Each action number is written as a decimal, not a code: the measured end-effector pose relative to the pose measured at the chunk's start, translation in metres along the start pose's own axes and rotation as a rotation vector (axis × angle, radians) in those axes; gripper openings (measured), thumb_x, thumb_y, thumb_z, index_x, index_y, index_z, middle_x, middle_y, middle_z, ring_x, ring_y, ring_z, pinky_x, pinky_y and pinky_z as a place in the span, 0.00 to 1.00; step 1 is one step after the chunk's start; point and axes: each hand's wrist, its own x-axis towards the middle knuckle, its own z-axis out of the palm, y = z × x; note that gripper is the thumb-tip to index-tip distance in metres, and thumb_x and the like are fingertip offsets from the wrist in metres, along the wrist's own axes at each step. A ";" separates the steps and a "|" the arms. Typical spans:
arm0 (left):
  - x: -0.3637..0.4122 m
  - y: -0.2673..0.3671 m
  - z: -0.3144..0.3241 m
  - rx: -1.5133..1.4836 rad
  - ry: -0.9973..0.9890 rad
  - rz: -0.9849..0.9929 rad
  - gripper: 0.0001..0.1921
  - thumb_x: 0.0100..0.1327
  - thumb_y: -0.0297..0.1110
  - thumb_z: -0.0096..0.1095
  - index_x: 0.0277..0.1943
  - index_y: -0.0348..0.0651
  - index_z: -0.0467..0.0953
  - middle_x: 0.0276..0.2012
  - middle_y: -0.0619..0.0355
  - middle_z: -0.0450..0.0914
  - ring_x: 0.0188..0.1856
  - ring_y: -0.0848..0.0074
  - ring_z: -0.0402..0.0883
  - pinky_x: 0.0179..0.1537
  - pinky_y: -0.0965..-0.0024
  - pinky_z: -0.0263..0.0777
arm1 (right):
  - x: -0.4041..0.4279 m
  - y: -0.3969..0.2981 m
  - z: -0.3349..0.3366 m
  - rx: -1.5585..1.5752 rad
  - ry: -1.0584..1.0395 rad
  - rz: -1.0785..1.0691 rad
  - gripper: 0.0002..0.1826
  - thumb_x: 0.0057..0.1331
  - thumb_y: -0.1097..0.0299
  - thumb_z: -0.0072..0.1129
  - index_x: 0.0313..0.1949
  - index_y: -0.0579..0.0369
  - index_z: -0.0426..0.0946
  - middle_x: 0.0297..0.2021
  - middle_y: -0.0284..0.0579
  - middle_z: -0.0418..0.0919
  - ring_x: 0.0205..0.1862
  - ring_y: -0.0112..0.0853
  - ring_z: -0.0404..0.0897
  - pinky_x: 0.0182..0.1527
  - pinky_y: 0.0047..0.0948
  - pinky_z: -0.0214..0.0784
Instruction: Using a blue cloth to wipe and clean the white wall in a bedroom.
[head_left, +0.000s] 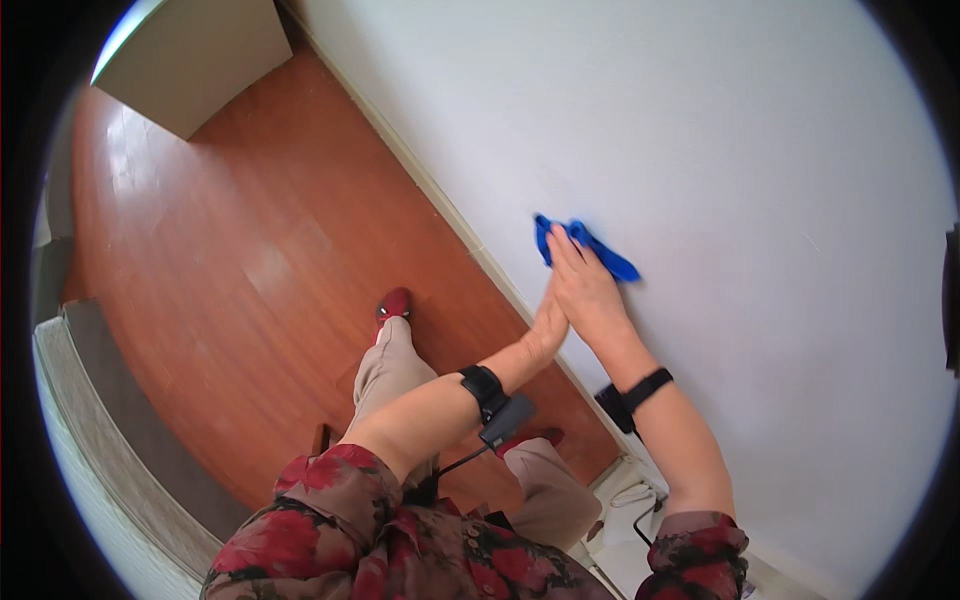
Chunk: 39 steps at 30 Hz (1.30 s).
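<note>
A blue cloth (611, 259) lies bunched against a pale, smooth wall (712, 150). My right hand (589, 289) presses on it, with the fingers pointing up and slightly spread over the fabric. My left hand (551, 322) is just to the left of and partly behind the right one, the two touching; its fingers are mostly hidden, so whether it also holds the cloth does not show. A black strap with a small device sits on each forearm. Faint marks show on the wall near the cloth.
A baseboard (450, 217) runs diagonally between the wall and the reddish wood floor (262, 225). At the upper left stands a pale cabinet-like block (202, 60). A bed-like or sofa-like edge (112, 427) curves along the lower left. White items and a cable (643, 521) lie low by the wall.
</note>
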 end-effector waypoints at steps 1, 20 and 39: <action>-0.007 0.012 0.002 -0.004 0.008 -0.002 0.34 0.74 0.56 0.38 0.69 0.36 0.59 0.67 0.52 0.64 0.67 0.72 0.63 0.66 0.68 0.57 | -0.016 -0.003 -0.001 0.029 -0.108 0.029 0.20 0.59 0.67 0.52 0.48 0.64 0.81 0.64 0.46 0.69 0.71 0.36 0.57 0.67 0.33 0.54; 0.049 0.050 -0.047 -0.362 0.694 -0.539 0.36 0.71 0.62 0.36 0.72 0.44 0.57 0.70 0.51 0.60 0.70 0.64 0.62 0.67 0.62 0.58 | 0.124 -0.055 0.106 -0.109 0.109 -0.032 0.20 0.63 0.67 0.48 0.50 0.63 0.79 0.65 0.50 0.66 0.73 0.38 0.54 0.62 0.34 0.60; 0.079 0.124 -0.059 -0.008 0.268 -0.667 0.38 0.71 0.58 0.36 0.75 0.40 0.45 0.75 0.40 0.40 0.77 0.55 0.39 0.74 0.60 0.38 | 0.051 -0.019 0.025 0.187 -0.102 -0.097 0.26 0.58 0.66 0.52 0.58 0.51 0.73 0.57 0.36 0.72 0.55 0.28 0.69 0.59 0.28 0.62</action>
